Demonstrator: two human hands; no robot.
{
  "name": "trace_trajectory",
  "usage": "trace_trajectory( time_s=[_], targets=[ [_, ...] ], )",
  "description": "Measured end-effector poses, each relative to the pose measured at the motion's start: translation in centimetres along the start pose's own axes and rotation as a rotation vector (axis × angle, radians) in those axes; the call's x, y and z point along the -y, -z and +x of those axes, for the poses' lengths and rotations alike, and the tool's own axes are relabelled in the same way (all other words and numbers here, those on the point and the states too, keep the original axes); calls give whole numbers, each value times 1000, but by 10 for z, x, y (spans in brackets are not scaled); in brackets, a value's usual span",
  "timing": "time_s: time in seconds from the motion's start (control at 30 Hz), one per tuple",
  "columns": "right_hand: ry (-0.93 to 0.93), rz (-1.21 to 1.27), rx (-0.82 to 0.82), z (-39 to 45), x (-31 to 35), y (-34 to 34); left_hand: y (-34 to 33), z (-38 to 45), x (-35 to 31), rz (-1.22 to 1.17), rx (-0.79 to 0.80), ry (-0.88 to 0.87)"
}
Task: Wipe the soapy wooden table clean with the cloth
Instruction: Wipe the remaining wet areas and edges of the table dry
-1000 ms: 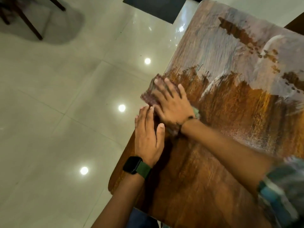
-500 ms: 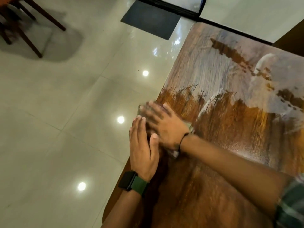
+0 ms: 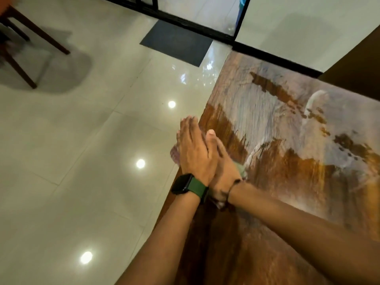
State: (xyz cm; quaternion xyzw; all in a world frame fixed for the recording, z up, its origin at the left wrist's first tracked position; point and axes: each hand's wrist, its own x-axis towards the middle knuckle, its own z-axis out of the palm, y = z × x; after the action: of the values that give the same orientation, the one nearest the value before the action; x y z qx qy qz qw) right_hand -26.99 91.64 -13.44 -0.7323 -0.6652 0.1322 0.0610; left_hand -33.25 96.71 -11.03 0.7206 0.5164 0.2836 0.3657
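Because the flat left hand covers the right hand at the wooden table's nine-o'clock edge, the cloth is mostly hidden; the right grip cannot be told.

I count one wooden table, one cloth under my two hands, my left hand and my right hand, one watch, one dark mat at top centre, and four ceiling-light reflections on the floor.

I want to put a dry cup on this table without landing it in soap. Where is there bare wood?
Bare wood lies on the table nearest you, between the forearms. Soap film covers the far half. The left edge is crowded: both hands on the cloth.
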Motion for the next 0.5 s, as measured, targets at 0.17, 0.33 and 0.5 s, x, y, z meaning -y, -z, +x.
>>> trace_trajectory(
  time_s=[0.17, 0.33, 0.5],
  targets=[
    [135, -149, -53, 43, -37, 10, -13, 24, 8, 64, 11, -49],
    [-120, -133, -45, 132, -91, 36, -21, 21, 23, 180, 30, -74],
    [-186, -115, -15, 126, -82, 37, -20, 23, 19, 325, 118, -112]
  ],
)
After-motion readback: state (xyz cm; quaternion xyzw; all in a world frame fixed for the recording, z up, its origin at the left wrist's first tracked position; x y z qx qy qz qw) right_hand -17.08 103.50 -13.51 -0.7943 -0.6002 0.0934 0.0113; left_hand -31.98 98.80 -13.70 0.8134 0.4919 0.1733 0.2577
